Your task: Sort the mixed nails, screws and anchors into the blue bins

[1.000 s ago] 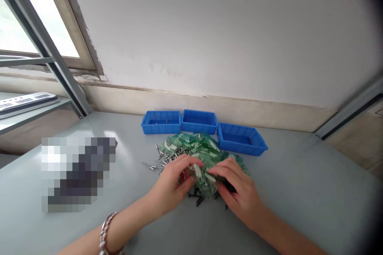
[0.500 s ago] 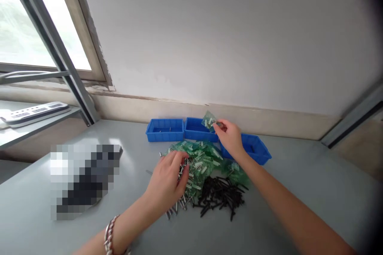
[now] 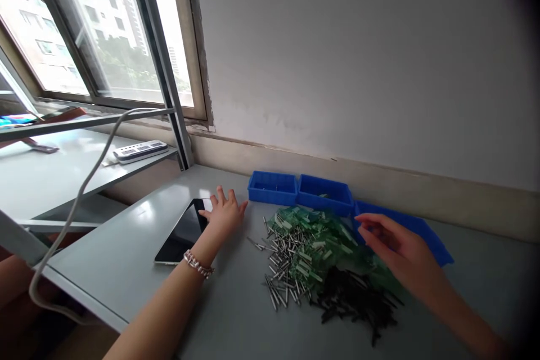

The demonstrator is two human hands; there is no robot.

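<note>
Head view: left fingers (image 3: 221, 196) spread partly over tablet (image 3: 183, 234); right fingers (image 3: 374, 240) parted near packets (image 3: 319, 230).

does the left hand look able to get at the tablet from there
Probably yes: the left hand looks empty, fingers spread, by the right edge of the tablet, and nothing appears to block the way.

White elongated power strip (image 3: 141, 151) lies on a glossy grey shelf (image 3: 54, 171); pale flexible cable (image 3: 79, 195) hangs in front. Brown-framed glass window (image 3: 122, 62) stands behind.
</note>
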